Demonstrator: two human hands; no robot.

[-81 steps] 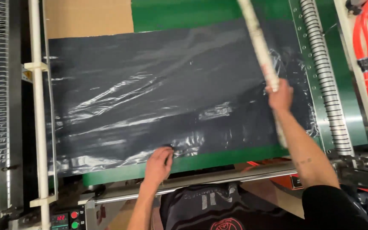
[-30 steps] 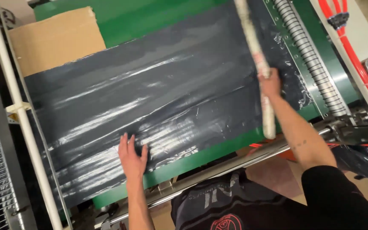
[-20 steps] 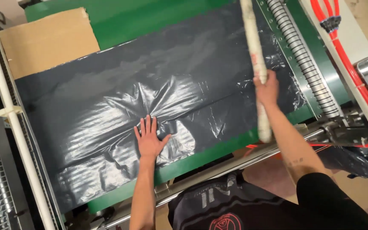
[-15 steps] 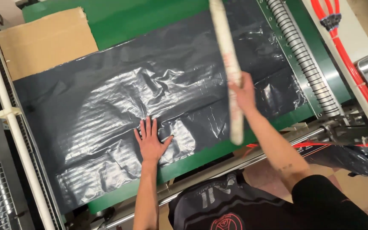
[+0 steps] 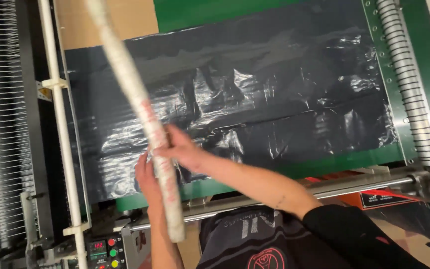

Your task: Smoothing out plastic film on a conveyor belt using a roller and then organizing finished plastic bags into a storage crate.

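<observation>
Black plastic sheet (image 5: 255, 99) lies wrinkled across your green surface (image 5: 324, 164), brown cardboard (image 5: 110, 22) at its far corner. Your right hand (image 5: 182, 149) has its grip clamped on a pale tube (image 5: 135, 104); your left hand (image 5: 148, 174) rests flat, fingers apart, on the sheet's near edge

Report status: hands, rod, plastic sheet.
Right hand gripping long white rod, tilted over the sheet. Left hand beside the rod, on black plastic sheet, wrinkled across green machine bed. Nothing obstructing.
</observation>
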